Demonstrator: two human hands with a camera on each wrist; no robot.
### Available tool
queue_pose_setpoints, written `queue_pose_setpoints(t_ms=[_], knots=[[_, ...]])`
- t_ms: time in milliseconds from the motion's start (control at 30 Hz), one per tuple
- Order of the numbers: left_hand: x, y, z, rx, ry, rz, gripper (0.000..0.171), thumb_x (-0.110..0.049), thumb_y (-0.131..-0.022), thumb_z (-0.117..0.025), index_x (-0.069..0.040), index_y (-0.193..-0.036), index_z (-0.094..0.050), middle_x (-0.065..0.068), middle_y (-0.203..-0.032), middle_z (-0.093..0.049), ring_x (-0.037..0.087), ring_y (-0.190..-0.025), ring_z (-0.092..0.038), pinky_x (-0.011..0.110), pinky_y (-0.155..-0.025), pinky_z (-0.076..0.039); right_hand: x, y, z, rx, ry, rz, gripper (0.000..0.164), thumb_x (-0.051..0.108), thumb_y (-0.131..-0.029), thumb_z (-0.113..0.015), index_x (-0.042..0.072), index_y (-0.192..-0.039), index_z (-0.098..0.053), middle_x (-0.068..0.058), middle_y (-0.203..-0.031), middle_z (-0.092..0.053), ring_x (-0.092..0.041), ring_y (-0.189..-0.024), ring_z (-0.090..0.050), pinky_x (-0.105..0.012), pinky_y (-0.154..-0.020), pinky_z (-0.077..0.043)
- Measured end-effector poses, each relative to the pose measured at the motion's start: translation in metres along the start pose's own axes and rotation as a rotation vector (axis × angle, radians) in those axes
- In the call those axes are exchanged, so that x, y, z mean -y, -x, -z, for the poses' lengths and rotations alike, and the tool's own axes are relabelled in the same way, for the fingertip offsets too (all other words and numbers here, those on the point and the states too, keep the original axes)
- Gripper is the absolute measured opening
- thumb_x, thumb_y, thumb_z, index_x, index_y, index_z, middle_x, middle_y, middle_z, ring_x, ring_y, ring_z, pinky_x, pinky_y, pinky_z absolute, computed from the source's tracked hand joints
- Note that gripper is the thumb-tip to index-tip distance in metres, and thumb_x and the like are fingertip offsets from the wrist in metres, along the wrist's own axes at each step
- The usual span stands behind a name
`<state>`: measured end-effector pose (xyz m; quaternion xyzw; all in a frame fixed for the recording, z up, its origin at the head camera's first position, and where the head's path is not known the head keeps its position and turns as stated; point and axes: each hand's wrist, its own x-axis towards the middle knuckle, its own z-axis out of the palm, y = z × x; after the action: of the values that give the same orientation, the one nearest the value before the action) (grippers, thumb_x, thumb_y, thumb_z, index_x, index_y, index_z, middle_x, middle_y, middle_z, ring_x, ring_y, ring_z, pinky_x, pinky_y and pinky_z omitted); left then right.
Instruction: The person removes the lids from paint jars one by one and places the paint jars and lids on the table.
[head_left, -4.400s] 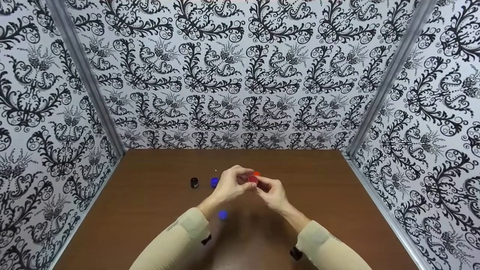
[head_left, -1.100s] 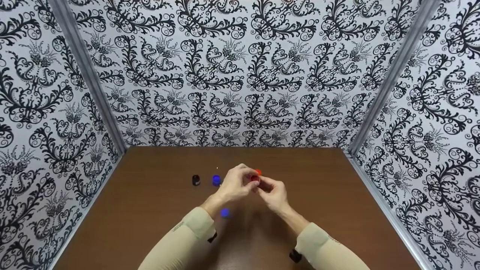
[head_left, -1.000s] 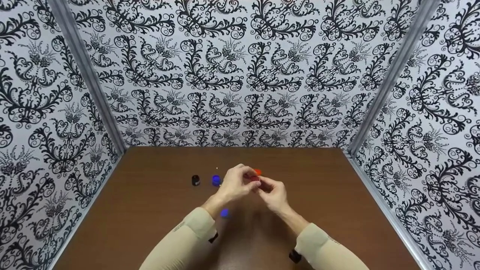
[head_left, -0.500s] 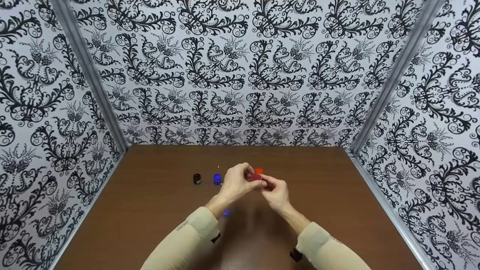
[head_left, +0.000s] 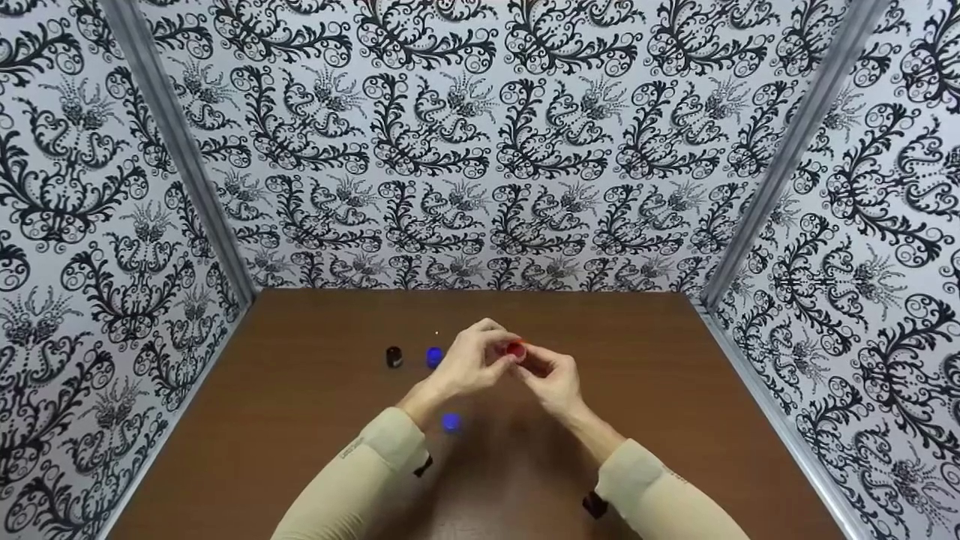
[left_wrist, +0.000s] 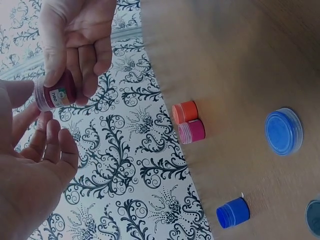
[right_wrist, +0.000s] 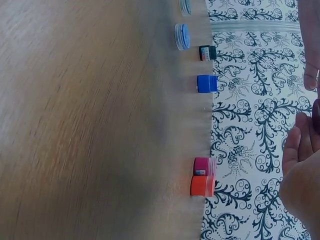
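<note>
Dark red jar (head_left: 516, 352), one, held between two hands above the table (head_left: 247, 435).
Arms in pale sleeves (head_left: 349, 480) reach in from the near side and angle inward, the hands meeting slightly right of the table's middle. Left hand (head_left: 469, 364): thumb and fingers pinching the jar's clear end, remaining fingers loosely bent. Right hand (head_left: 555, 380): thumb and fingers pinching the red body from the right. Left of the hands: one black jar (head_left: 394, 356), one blue jar (head_left: 434, 356) to its right, one blue tub (head_left: 451, 422) nearer. Far side: one pink jar (left_wrist: 194, 131) just beside one orange jar (left_wrist: 185, 112).
</note>
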<state>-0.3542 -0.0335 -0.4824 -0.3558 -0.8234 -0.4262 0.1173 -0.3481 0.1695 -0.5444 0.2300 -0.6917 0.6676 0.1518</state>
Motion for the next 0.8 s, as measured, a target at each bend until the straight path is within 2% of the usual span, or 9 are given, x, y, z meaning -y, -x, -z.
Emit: queue_pose_setpoints(t_ms=[233, 400, 567, 700, 800], knots=[[-0.004, -0.002, -0.001, -0.005, -0.047, 0.02, 0.025, -0.013, -0.103, -0.079, -0.004, -0.125, -0.082, 0.014, -0.11, -0.073, 0.024, -0.096, -0.072, 0.026, -0.081, -0.061, 0.0, -0.002, 0.001, 0.006, 0.013, 0.012, 0.034, -0.014, -0.093, -0.081, -0.019, -0.125, -0.075, -0.042, -0.12, -0.076, -0.002, -0.103, -0.08, -0.021, -0.089, -0.066], [-0.006, 0.0, -0.008, -0.092, -0.11, 0.06, 0.021, -0.021, -0.099, -0.086, -0.006, -0.113, -0.08, 0.011, -0.104, -0.075, 0.03, -0.095, -0.075, 0.034, -0.084, -0.063, -0.001, -0.002, 0.001, -0.008, 0.056, -0.013, 0.034, -0.013, -0.093, -0.081, -0.016, -0.126, -0.076, -0.039, -0.118, -0.079, -0.001, -0.1, -0.08, -0.024, -0.086, -0.066], [-0.008, 0.002, -0.015, -0.189, -0.19, 0.119, 0.028, -0.03, -0.094, -0.092, -0.009, -0.104, -0.076, 0.008, -0.1, -0.077, 0.024, -0.09, -0.074, 0.036, -0.082, -0.063, -0.001, -0.002, 0.0, -0.022, 0.081, -0.035, 0.033, -0.013, -0.093, -0.08, -0.016, -0.126, -0.077, -0.038, -0.117, -0.079, 0.002, -0.096, -0.078, -0.02, -0.083, -0.065], [-0.009, 0.002, -0.017, -0.202, -0.217, 0.161, 0.034, -0.036, -0.092, -0.094, -0.01, -0.101, -0.075, 0.006, -0.098, -0.075, 0.019, -0.087, -0.069, 0.034, -0.079, -0.06, -0.002, -0.001, 0.0, -0.027, 0.072, -0.035, 0.033, -0.016, -0.092, -0.079, -0.018, -0.125, -0.075, -0.04, -0.116, -0.078, 0.003, -0.095, -0.078, -0.016, -0.081, -0.063], [-0.007, 0.002, -0.016, -0.178, -0.205, 0.156, 0.037, -0.04, -0.092, -0.094, -0.009, -0.103, -0.076, 0.007, -0.098, -0.075, 0.02, -0.088, -0.069, 0.034, -0.079, -0.06, -0.003, 0.001, 0.0, -0.027, 0.071, -0.04, 0.034, -0.009, -0.093, -0.083, -0.018, -0.125, -0.076, -0.039, -0.117, -0.078, -0.001, -0.096, -0.079, -0.017, -0.081, -0.064]])
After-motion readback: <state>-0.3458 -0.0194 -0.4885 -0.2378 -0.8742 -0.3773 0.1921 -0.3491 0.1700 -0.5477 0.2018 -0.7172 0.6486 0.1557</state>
